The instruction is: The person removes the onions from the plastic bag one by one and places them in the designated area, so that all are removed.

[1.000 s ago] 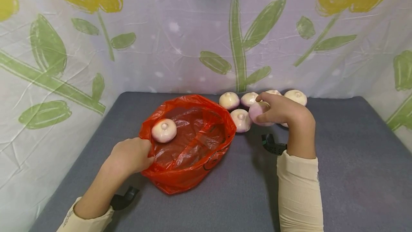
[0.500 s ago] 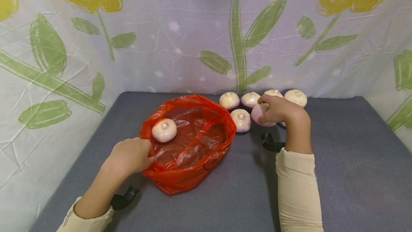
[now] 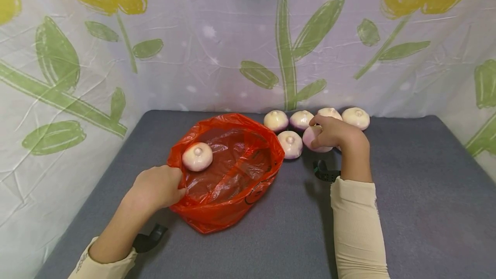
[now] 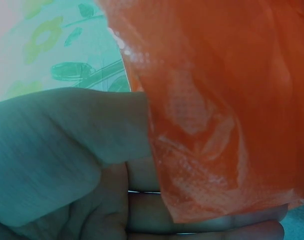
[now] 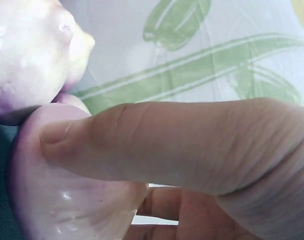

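Note:
My left hand point(image 3: 159, 187) grips the left rim of a red plastic bag point(image 3: 226, 218), its mouth spread wide. In the left wrist view the thumb point(image 4: 117, 125) lies over the bag's film point(image 4: 201, 100), with fingers behind it. One white and purple turnip point(image 3: 197, 157) rests inside the bag's left side. Right of the bag, my right hand point(image 3: 339, 133) holds another turnip point(image 3: 310, 139) among a cluster. Its thumb point(image 5: 117, 140) presses on the held turnip's purple skin point(image 5: 57, 200) in the right wrist view; its fingers are partly hidden behind the turnip.
Several more turnips sit around the right hand, including one touching the bag point(image 3: 290, 144) and a back row ending with a turnip at the right point(image 3: 355, 118). They stand on a grey cloth-covered table point(image 3: 418, 193). A flowered curtain point(image 3: 193, 55) rises directly behind.
The right hand has shifted slightly to the right and a little down with the turnip in its grip, and its wrist has swung left. The left hand and the bag have stayed still.

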Action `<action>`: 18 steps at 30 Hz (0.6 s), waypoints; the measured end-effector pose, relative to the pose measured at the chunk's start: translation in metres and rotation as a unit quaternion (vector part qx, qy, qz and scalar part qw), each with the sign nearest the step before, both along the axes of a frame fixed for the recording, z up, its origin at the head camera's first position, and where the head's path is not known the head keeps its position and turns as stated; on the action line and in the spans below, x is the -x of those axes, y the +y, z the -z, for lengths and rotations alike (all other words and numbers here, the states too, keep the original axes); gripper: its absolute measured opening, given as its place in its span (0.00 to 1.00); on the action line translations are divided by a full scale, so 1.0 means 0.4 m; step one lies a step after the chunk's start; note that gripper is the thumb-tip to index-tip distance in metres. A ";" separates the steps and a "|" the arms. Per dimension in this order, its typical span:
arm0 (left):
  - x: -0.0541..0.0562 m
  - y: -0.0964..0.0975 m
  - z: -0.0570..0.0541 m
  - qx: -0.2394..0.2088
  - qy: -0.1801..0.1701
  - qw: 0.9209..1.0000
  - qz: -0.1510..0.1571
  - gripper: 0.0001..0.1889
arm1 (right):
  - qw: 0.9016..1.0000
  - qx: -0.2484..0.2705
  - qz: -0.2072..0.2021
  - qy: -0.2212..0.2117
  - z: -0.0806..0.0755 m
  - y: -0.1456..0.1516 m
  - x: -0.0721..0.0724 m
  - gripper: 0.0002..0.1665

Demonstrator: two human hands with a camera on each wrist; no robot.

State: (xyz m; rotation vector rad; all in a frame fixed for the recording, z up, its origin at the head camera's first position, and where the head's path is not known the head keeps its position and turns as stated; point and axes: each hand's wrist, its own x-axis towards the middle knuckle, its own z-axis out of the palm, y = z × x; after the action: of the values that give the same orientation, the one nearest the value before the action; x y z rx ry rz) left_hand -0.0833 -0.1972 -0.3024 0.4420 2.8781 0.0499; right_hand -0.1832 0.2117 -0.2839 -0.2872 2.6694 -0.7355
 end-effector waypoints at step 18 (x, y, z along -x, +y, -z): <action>0.004 -0.001 0.004 0.002 0.005 1.000 0.004 0.16 | 1.000 -0.001 -0.002 0.004 0.015 0.004 0.010 0.35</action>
State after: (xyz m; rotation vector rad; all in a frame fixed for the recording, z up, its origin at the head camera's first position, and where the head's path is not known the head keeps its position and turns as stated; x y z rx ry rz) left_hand -0.0849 -0.1977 -0.3041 0.4554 2.8856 0.0415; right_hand -0.1873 0.2133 -0.2900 -0.2961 2.6768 -0.7330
